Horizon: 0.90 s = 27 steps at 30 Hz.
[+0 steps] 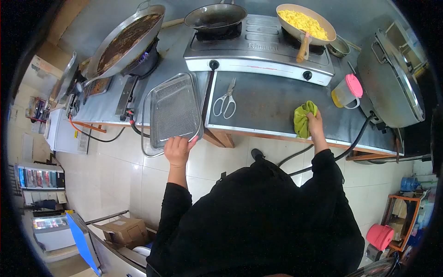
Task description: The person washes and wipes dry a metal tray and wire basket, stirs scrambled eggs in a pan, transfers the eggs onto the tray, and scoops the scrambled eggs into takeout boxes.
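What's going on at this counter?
A person in black stands at a kitchen counter. Their left hand is on the near edge of a wire mesh tray, and their right hand holds a bunched green cloth. Scissors lie between. Beyond, a pan of what looks like scrambled egg sits on a gas stove.

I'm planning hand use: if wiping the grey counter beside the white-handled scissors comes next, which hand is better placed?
Probably the right hand: it holds the crumpled green cloth at the counter, while the left hand grips the silver mesh tray.
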Each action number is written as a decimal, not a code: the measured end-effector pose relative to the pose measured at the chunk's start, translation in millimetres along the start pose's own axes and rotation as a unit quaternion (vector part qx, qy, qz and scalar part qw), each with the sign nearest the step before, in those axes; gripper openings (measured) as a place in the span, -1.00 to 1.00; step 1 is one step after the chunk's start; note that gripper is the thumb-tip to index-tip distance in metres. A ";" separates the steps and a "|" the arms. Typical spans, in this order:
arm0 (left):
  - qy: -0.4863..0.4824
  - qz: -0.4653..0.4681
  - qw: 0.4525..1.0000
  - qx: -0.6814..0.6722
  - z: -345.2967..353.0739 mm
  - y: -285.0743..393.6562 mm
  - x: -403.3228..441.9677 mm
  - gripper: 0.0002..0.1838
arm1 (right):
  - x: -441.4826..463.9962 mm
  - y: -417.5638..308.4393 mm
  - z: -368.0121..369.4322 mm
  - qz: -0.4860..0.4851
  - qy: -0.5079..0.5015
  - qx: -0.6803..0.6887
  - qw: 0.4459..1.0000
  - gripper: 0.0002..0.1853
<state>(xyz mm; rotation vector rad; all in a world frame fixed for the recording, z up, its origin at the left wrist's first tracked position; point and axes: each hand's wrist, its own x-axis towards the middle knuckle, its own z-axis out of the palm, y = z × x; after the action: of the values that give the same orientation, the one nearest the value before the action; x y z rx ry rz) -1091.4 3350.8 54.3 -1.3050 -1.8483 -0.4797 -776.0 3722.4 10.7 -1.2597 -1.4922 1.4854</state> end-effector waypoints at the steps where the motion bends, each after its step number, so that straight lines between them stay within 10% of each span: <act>1: -0.004 -0.003 1.000 -0.021 4.9 0.5 -2.6 -0.64 | 9.8 8.7 3.5 -0.023 -0.004 -0.012 1.000 -0.57; 5: -0.091 -0.027 0.995 0.022 13.7 -1.6 -17.7 -0.67 | 30.9 6.8 15.3 -0.081 -0.017 -0.073 0.994 -0.56; 9: 0.030 -0.278 0.959 -0.044 11.1 12.8 -23.5 -0.42 | 73.0 42.8 7.0 -0.165 -0.028 -0.230 0.959 -0.49; 12: 0.208 -0.647 0.724 -0.113 64.5 1.3 -82.8 -0.17 | 39.0 -4.1 16.2 -0.217 0.043 -0.416 0.882 -0.47; 15: 0.204 -0.751 0.336 -0.530 10.1 7.5 -13.2 -0.17 | 5.5 -46.4 24.6 -0.215 0.070 -0.394 0.891 -0.49; 22: 0.239 -0.655 0.438 -0.567 40.3 -0.6 -24.5 -0.09 | -20.4 -55.2 21.2 -0.212 0.041 -0.165 0.962 -0.61; 24: 0.283 -0.642 0.394 -0.594 48.8 -5.5 -39.8 -0.10 | -25.8 -50.9 17.6 -0.166 -0.031 -0.098 0.981 -0.65; 26: 0.153 -0.634 0.590 -0.475 65.6 -11.8 -70.5 -0.10 | -41.9 -70.9 8.0 -0.073 -0.182 -0.046 0.980 -0.71; 27: 0.183 -0.652 0.553 -0.485 68.0 -12.4 -67.4 -0.16 | -62.9 -107.1 -4.0 -0.002 -0.293 -0.025 0.956 -0.72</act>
<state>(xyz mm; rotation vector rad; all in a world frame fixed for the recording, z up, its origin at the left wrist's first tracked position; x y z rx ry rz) -1119.8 3352.5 -37.9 0.0991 -1.8299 -2.5964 -771.1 3677.2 126.4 -0.8729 -1.9071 1.9351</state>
